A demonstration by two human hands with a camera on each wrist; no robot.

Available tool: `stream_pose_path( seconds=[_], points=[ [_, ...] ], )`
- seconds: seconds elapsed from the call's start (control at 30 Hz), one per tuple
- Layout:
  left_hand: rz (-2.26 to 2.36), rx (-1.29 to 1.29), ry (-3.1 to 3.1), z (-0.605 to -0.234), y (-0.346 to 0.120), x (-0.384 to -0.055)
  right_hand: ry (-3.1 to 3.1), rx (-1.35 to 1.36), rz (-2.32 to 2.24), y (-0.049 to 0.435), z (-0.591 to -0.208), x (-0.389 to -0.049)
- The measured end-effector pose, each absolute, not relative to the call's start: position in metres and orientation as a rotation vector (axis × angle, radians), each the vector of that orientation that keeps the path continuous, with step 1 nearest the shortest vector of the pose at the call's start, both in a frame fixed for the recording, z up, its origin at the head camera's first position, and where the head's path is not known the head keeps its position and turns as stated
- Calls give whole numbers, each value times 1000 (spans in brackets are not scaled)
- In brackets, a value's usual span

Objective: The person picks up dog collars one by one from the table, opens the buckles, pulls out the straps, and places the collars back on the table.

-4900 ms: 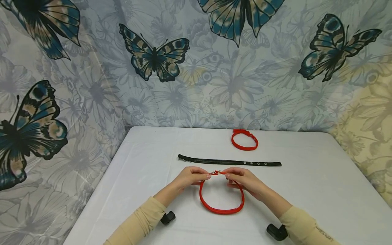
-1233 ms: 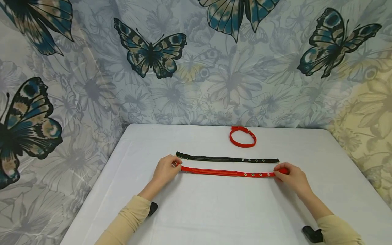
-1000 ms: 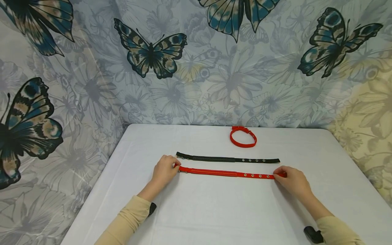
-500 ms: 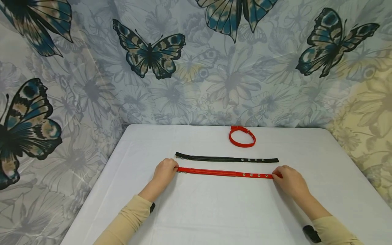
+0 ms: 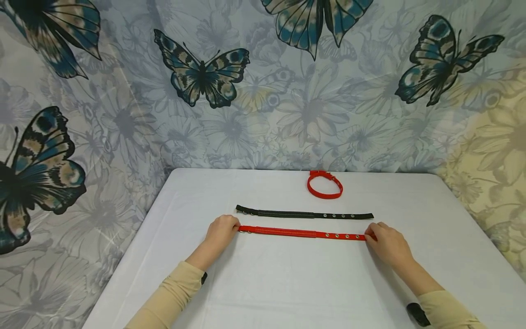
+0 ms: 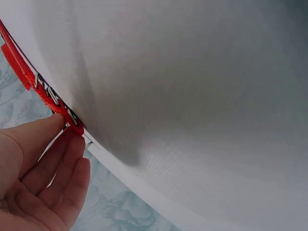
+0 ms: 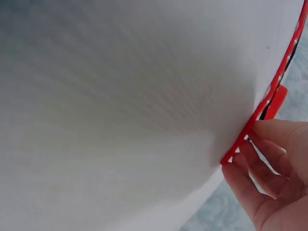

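A red pet collar (image 5: 287,232) lies stretched straight along the white table, with metal eyelets toward its right end. My left hand (image 5: 222,230) pinches its buckle end; metal rings show beside the fingertips in the left wrist view, where the red collar (image 6: 45,94) runs up and away. At the eyelet end, my right hand (image 5: 389,244) pinches the strap between thumb and fingers, covering its tip in the head view. The tip of the red collar (image 7: 236,147) shows past the thumb in the right wrist view. Just behind it, a black collar (image 5: 287,214) lies flat and roughly parallel.
Near the back edge of the white table (image 5: 304,288) a second red collar (image 5: 324,196) sits fastened in a loop. Behind the table hangs a patterned cloth (image 5: 312,114) with butterflies and flowers. Dark wrist cameras show under both sleeves.
Earlier the red collar was a loop with both hands at its buckle. The hands have since moved apart, drawing it out straight. Over the last half second almost nothing moves.
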State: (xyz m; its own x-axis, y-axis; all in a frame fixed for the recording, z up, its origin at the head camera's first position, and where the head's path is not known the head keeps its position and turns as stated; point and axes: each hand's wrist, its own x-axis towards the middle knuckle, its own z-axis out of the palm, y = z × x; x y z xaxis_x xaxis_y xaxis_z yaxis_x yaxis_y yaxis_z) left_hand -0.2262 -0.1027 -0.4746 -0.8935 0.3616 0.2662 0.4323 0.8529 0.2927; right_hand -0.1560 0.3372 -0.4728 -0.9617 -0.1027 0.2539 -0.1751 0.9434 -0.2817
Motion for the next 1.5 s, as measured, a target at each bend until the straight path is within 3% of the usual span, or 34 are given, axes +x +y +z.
stream_pose_path(
  seconds=[0.4,0.7,0.9,1.13,1.33,1.5],
  points=[
    [-522,-698,-2813,-457,-79,-220,-2995,147,626,341,-445,-159],
    [-1321,-837,-2898,-451,-39,-229,-2914,38,957,323,-440,-169],
    [-1959,-580,-2886,-456,-6,-240,-2833,-220,1363,311,-451,-185],
    [-2694,-134,-2453,-457,36,-254,-2568,-459,1775,303,-462,-209],
    [-2922,155,-2229,-460,63,-272,-2470,-591,1864,296,-460,-228],
    [-2880,243,-2219,-465,83,-291,-2463,-747,1803,298,-461,-249]
  ],
)
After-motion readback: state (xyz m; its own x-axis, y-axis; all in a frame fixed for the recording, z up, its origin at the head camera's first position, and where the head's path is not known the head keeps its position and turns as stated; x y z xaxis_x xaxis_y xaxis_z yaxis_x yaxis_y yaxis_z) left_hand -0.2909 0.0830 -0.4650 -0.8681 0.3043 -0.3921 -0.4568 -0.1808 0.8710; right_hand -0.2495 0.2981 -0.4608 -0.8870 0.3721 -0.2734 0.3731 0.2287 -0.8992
